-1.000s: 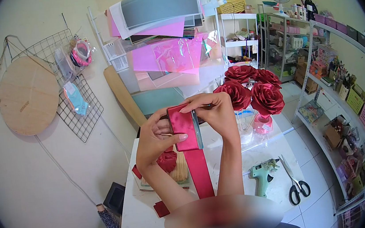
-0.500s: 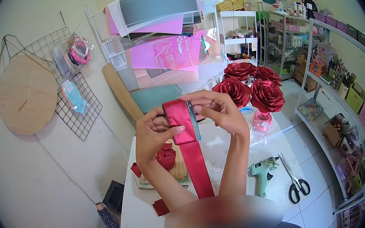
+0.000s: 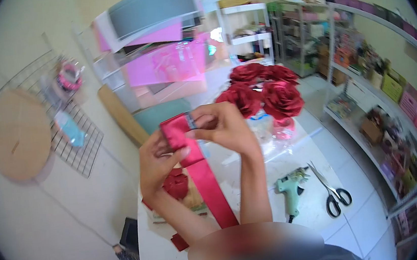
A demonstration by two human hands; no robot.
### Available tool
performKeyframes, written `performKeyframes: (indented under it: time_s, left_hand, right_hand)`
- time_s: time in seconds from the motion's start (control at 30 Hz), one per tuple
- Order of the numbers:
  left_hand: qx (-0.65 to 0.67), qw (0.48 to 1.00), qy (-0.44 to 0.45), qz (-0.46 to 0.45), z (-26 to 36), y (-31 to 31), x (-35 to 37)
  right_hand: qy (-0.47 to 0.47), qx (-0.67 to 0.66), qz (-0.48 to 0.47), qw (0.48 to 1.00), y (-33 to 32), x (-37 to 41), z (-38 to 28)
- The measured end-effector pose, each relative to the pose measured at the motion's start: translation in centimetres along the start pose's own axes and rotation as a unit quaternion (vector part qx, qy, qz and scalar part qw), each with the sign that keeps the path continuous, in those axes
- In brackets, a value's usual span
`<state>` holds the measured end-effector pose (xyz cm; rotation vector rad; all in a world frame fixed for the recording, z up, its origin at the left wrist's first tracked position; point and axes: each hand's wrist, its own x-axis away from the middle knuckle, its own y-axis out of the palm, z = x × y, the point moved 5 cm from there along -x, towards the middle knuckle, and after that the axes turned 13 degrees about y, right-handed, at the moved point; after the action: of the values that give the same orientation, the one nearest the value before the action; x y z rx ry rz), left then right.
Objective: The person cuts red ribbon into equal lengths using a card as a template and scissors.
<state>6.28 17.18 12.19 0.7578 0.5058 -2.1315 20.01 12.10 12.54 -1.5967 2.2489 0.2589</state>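
A shiny red satin ribbon [image 3: 211, 193] is held up in front of me, its upper part folded flat around a stiff strip [image 3: 190, 120] with a greyish, see-through edge; I cannot make out what that strip is. Around the left side of the fold my left hand [image 3: 157, 163] is closed, thumb pressed on the satin. At the upper right edge, my right hand [image 3: 226, 128] pinches the strip and ribbon with bent fingers. The ribbon's long tail runs down between my forearms. Below my left wrist lies a dark red ribbon rosette [image 3: 176, 183].
On the white table [image 3: 231, 249], a mint-green glue gun [image 3: 290, 195] and black-handled scissors [image 3: 331, 190] lie right of my forearm. Several large red ribbon roses [image 3: 281, 98] stand behind my right hand. Loaded metal shelves [image 3: 337, 73] line the right side.
The view has swung so the scene sits further left. My right hand has shifted up along the strip, covering more of its edge. My left hand still grips the ribbon.
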Motion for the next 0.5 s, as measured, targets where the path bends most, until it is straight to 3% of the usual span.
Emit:
performKeyframes:
  time_s: [0.03,0.13,0.3,0.37,0.43,0.5]
  left_hand:
    - [0.021,0.999,-0.011,-0.048,-0.1,0.2,0.1]
    - [-0.015,1.000,-0.008,-0.004,-0.6,0.1,-0.3]
    - [-0.018,0.999,0.026,-0.008,-1.6,-0.3,-0.5]
    - [-0.032,0.999,0.025,-0.016,-1.9,-0.9,-0.5]
    - [-0.046,0.998,0.023,-0.022,-2.1,-1.3,-0.6]
    - [-0.064,0.997,0.000,-0.037,-2.7,-1.8,-0.6]
  right_hand:
    - [-0.006,0.017,0.011,1.000,-0.2,0.3,-0.5]
    - [-0.045,0.032,0.063,0.996,-0.3,0.5,-0.8]
    - [-0.127,0.175,0.142,0.966,0.8,0.5,-1.1]
    - [-0.251,0.143,0.280,0.915,1.1,1.5,-3.2]
    - [-0.222,0.183,0.216,0.933,0.9,1.9,-7.7]
    - [-0.258,0.109,0.263,0.923,0.2,3.0,-12.1]
